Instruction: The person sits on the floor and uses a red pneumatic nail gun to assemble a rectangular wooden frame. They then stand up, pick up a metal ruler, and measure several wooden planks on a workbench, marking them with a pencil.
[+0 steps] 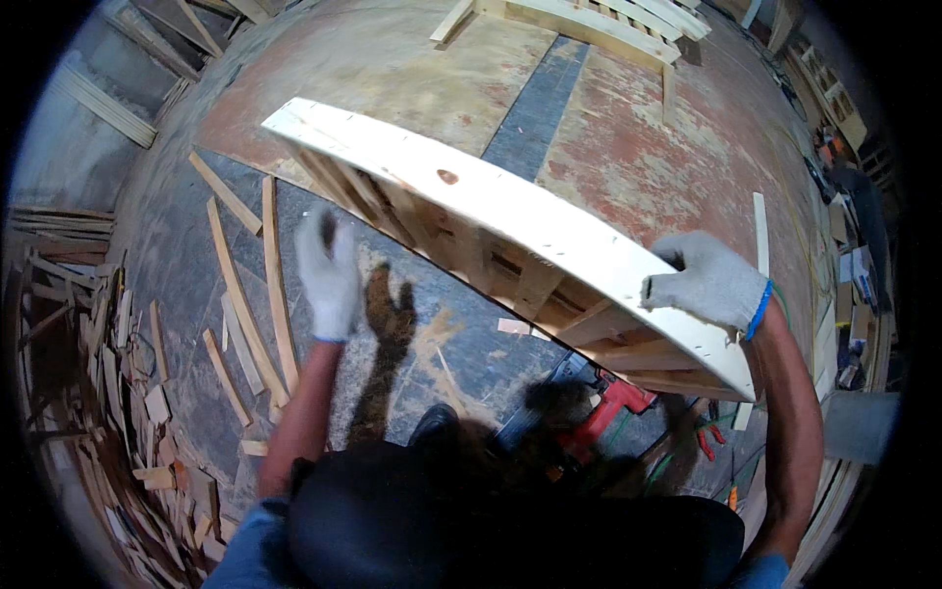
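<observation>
Gripping the assembled pallet [510,211] edge at frame right, right hand [708,283] closed; left hand [329,275] open, empty, centre-left.

No clear pkgs, labels, signs or screens in view. Far right edge: blurry boxy clutter [852,285], white/tan, too small to tell if it's packaging.
</observation>
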The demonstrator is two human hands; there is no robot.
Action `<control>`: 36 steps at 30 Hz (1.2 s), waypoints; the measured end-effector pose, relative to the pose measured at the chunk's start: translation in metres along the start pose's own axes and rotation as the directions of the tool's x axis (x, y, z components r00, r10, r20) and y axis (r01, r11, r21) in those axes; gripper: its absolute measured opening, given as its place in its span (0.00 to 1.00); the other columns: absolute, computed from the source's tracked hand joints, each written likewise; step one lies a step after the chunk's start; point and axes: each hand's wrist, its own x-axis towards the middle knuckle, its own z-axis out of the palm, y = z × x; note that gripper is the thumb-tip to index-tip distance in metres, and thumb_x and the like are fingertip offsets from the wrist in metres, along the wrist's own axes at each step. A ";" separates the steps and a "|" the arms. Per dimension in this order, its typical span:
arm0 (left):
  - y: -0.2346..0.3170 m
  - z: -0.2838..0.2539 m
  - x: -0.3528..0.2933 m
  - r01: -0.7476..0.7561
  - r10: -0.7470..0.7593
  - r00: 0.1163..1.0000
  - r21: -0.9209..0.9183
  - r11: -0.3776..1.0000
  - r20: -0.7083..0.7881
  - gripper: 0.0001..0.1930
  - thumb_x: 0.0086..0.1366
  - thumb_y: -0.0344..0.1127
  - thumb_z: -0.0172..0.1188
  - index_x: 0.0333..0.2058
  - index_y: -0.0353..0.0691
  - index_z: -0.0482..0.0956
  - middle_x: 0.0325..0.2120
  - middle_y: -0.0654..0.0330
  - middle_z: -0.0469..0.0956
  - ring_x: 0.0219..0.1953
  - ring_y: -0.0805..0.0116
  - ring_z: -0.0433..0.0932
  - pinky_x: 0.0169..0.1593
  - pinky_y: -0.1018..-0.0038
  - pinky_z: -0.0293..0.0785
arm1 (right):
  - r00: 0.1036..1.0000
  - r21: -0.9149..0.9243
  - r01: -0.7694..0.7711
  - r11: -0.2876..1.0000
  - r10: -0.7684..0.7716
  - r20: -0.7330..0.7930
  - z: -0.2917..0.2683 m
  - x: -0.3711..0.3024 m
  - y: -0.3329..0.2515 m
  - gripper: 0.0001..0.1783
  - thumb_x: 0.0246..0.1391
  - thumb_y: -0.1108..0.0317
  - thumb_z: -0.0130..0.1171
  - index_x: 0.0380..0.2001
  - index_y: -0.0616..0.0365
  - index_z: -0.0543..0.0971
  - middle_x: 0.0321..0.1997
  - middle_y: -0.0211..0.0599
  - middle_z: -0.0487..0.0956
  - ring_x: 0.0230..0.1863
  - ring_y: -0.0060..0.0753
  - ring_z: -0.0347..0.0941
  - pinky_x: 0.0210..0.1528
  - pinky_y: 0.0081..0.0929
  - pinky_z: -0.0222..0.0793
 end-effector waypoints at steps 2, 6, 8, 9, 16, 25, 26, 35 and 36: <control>-0.040 0.021 -0.057 0.278 -0.266 0.941 -0.033 0.960 0.210 0.28 0.72 0.44 0.60 0.62 0.30 0.72 0.61 0.42 0.74 0.64 0.49 0.72 0.68 0.59 0.66 | 1.000 0.019 -0.029 0.999 0.029 0.003 -0.006 0.003 -0.001 0.25 0.51 0.52 0.67 0.41 0.66 0.85 0.32 0.38 0.84 0.34 0.26 0.76 0.39 0.31 0.73; -0.072 0.083 -0.137 0.615 -0.251 0.557 -0.189 0.766 0.792 0.22 0.72 0.51 0.60 0.50 0.35 0.78 0.53 0.48 0.80 0.53 0.54 0.80 0.60 0.63 0.75 | 0.992 0.007 0.028 1.000 -0.027 -0.124 -0.013 0.003 0.005 0.26 0.54 0.52 0.63 0.43 0.66 0.83 0.36 0.43 0.85 0.39 0.36 0.80 0.47 0.36 0.73; -0.067 0.105 -0.147 0.914 -0.270 0.372 -0.299 0.276 0.888 0.20 0.74 0.52 0.59 0.47 0.39 0.77 0.47 0.51 0.81 0.46 0.58 0.82 0.53 0.63 0.80 | 0.961 -0.094 0.019 0.995 -0.044 -0.274 -0.008 -0.003 -0.009 0.28 0.53 0.51 0.64 0.48 0.64 0.82 0.42 0.48 0.85 0.44 0.46 0.81 0.50 0.39 0.74; -0.050 0.112 -0.143 0.943 -0.284 0.312 -0.333 -0.027 0.907 0.20 0.74 0.52 0.58 0.47 0.40 0.76 0.45 0.51 0.81 0.44 0.60 0.83 0.50 0.63 0.81 | 0.935 -0.144 -0.003 0.990 -0.048 -0.351 -0.004 -0.008 -0.010 0.29 0.53 0.51 0.64 0.51 0.63 0.81 0.45 0.51 0.85 0.47 0.50 0.82 0.52 0.40 0.74; -0.066 0.150 -0.119 0.925 -0.098 0.290 -0.305 -0.226 0.952 0.31 0.75 0.59 0.54 0.59 0.35 0.73 0.47 0.47 0.81 0.43 0.56 0.84 0.48 0.61 0.84 | 0.905 -0.342 0.019 0.940 -0.162 -0.393 0.019 -0.006 -0.021 0.30 0.47 0.51 0.68 0.52 0.54 0.78 0.48 0.51 0.82 0.51 0.58 0.79 0.54 0.45 0.74; -0.029 0.144 -0.125 0.804 0.054 0.521 -0.469 -0.365 0.852 0.36 0.76 0.60 0.51 0.71 0.41 0.61 0.65 0.46 0.70 0.69 0.44 0.69 0.69 0.48 0.69 | 0.975 -0.269 -0.063 0.961 0.003 -0.221 -0.005 -0.001 -0.022 0.31 0.50 0.46 0.66 0.52 0.57 0.82 0.41 0.51 0.85 0.43 0.50 0.83 0.50 0.41 0.76; -0.029 0.140 -0.126 0.794 0.056 0.531 -0.474 -0.381 0.845 0.36 0.75 0.60 0.51 0.71 0.41 0.62 0.65 0.47 0.70 0.68 0.45 0.69 0.68 0.48 0.69 | 0.980 -0.221 -0.069 0.973 0.024 -0.198 -0.005 0.000 -0.020 0.31 0.51 0.46 0.66 0.50 0.58 0.82 0.40 0.50 0.85 0.42 0.48 0.83 0.49 0.40 0.76; -0.022 0.083 -0.144 0.764 -0.321 0.528 -0.605 -0.223 0.786 0.32 0.71 0.57 0.62 0.65 0.42 0.71 0.57 0.54 0.78 0.58 0.52 0.78 0.62 0.49 0.76 | 0.996 0.201 -0.047 0.979 0.060 -0.062 0.066 0.012 0.067 0.23 0.55 0.50 0.64 0.40 0.63 0.84 0.31 0.37 0.81 0.35 0.28 0.75 0.40 0.32 0.72; -0.025 0.079 -0.143 0.778 -0.312 0.518 -0.590 -0.215 0.797 0.32 0.70 0.56 0.63 0.65 0.42 0.71 0.57 0.55 0.78 0.57 0.54 0.79 0.61 0.49 0.77 | 0.997 0.254 -0.047 0.966 0.062 -0.051 0.078 0.013 0.079 0.23 0.55 0.50 0.64 0.40 0.63 0.84 0.31 0.37 0.81 0.35 0.28 0.75 0.40 0.32 0.72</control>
